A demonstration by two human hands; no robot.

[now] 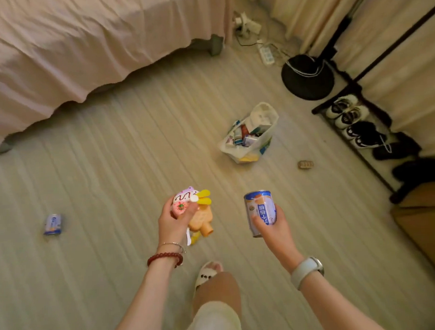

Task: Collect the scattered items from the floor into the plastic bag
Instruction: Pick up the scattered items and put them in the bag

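Left hand (173,222): fingers curled round a bunch of toys (192,210).
Right hand (275,225): fingers wrapped round an upright can (260,211).
Plastic bag (250,134): stood open on the floor (127,148), part filled, well ahead.
Second can (53,224): lay on the floor, far left.
Small packet (305,164): lay just right of the bag.
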